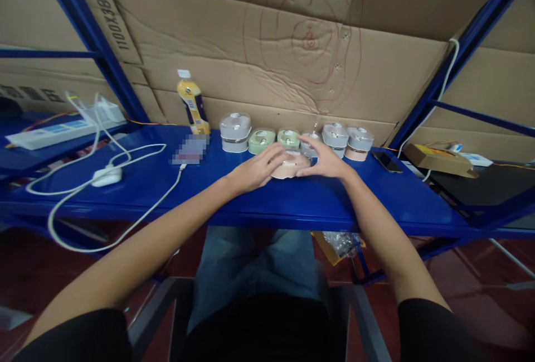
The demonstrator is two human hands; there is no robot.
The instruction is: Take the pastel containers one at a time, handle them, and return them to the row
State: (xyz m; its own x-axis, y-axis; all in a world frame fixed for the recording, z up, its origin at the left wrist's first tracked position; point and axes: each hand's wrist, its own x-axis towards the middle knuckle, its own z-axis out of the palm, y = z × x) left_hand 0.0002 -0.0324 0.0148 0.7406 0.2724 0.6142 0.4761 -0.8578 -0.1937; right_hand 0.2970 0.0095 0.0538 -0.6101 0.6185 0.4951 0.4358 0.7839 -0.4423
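Observation:
A low, rounded box of pale peach colour (286,170) sits near the front of the blue table, directly before me. My left hand (258,170) lies against its left side, fingers bent over the top edge. From the right, my right hand (325,160) curves around the box, thumb at the front and fingers stretched toward the back. Part of the box is hidden by both hands. Right behind stand two green lidded boxes (262,141) and a grey one (310,141), partly covered by my right fingers.
Stacked grey boxes (235,132) stand left in the row, with more (335,138) at the right. A yellow drink bottle (193,104), a blurred-out item (190,150) and a white cable (161,206) are to the left. A phone (387,162) lies right. Cardboard (200,27) backs the table.

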